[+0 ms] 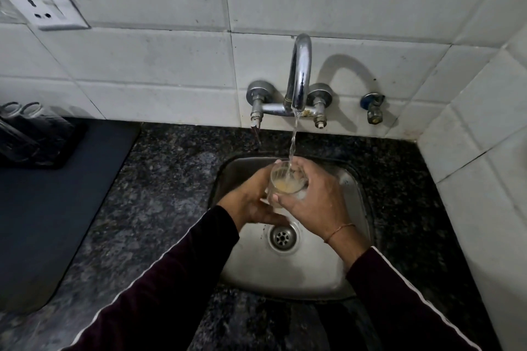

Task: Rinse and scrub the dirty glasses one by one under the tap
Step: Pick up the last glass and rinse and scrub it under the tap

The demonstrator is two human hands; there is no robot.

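Hidden behind both hands: lower wall of the clear drinking glass point(288, 179) with yellowish residue. Cut by the frame at nine o'clock: dim clear glasses point(21, 122) on a dark tray point(68, 148), count unreadable.

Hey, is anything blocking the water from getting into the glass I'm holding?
Nothing visible does. The stream from the tap falls straight into the open mouth of the glass, which the left hand and right hand hold by its sides over the sink.

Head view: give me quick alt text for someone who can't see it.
Both hands, left hand and right hand, hold a glass with yellowish residue under the running tap, over a steel sink. More glasses sit on a dark tray at far left.
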